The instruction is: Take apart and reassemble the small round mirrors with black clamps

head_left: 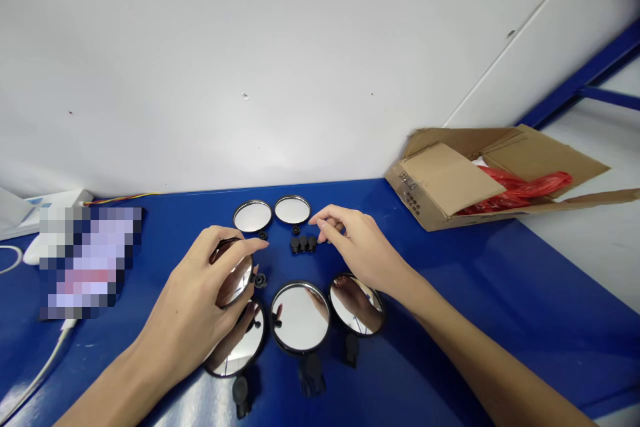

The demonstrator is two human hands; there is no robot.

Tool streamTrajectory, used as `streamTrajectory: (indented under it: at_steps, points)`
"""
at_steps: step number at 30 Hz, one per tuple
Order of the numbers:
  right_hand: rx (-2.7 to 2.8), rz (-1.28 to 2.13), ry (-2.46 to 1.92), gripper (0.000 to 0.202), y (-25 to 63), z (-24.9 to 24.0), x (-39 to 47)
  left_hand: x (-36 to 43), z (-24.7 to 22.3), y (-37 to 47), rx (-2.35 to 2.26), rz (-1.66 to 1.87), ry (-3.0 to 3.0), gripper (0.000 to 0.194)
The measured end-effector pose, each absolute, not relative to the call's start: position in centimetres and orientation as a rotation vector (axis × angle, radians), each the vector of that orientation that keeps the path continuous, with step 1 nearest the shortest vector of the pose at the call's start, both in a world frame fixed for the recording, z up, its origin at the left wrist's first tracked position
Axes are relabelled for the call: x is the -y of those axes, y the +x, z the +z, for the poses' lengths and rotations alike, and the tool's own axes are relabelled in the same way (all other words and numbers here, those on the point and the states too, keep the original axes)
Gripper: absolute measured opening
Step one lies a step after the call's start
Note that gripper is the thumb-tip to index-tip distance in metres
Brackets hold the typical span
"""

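Note:
My left hand (200,280) is closed around the rim of a tilted round mirror (235,283), whose small black ball-joint mount (261,280) sticks out to the right. Beneath that hand, partly covered, lies another round mirror (243,347) with a black clamp (241,395). My right hand (357,240) hovers at the right end of a short row of small black clamp pieces (303,244); its fingers are bent, slightly apart, with nothing visible between them. Below it lie a middle round mirror (300,317) and a right round mirror (357,305), both with black clamps.
Two more round mirrors, one left (253,217) and one right (293,210), lie at the back of the blue table (450,267). An open cardboard box (450,180) holding a red plastic bag (525,190) stands right. A blurred-out phone-like device (95,260) with a white cable (45,370) lies left.

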State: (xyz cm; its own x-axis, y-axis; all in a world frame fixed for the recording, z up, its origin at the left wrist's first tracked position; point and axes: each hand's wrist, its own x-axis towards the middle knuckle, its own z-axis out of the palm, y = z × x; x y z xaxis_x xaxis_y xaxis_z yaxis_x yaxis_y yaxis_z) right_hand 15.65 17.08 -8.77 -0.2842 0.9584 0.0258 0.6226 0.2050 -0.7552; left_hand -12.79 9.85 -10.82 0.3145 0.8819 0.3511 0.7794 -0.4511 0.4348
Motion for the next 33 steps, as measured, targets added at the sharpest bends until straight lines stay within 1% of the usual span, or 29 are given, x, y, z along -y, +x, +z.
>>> streamTrajectory:
  at_steps: [3, 5, 7, 10, 14, 17, 20, 25, 28, 33]
  points:
    - [1.964, 0.834, -1.431, 0.026, 15.5, -8.4, -16.9, -10.0, -10.7, -12.6, -1.551, 0.825, 2.368, 0.049]
    - [1.946, 0.863, -1.355, 0.022, 15.1, -8.1, -16.4, -10.1, -10.7, -12.5, -1.551, 0.84, 2.368, 0.05]
    - [1.959, 0.969, -1.203, 0.016, 14.6, -7.8, -15.8, -10.2, -10.7, -12.4, -1.542, 0.851, 2.373, 0.05]
    - [2.071, 1.064, -0.9, 0.021, 13.7, -7.6, -14.7, -10.1, -10.8, -12.4, -1.525, 0.861, 2.376, 0.05]
    - [2.208, 0.876, -0.606, 0.017, 12.9, -8.1, -13.5, -9.8, -10.8, -12.4, -1.474, 0.884, 2.395, 0.049]
    - [2.255, 0.745, -0.498, 0.012, 12.6, -8.4, -13.1, -9.7, -10.7, -12.4, -1.396, 0.888, 2.434, 0.052]
    - [2.296, 0.694, -0.424, 0.011, 12.5, -8.4, -13.1, -9.5, -10.7, -12.4, -1.344, 0.901, 2.468, 0.057]
    - [2.248, 0.698, -0.356, 0.006, 12.5, -8.5, -13.0, -9.4, -10.6, -12.3, -1.342, 0.915, 2.431, 0.068]
    - [2.172, 0.701, -0.383, 0.003, 12.7, -8.6, -13.2, -9.7, -10.5, -12.2, -1.447, 0.959, 2.337, 0.077]
    - [2.081, 0.562, -0.7, 0.008, 14.1, -8.0, -14.5, -10.4, -10.6, -12.2, -1.622, 0.967, 2.152, 0.081]
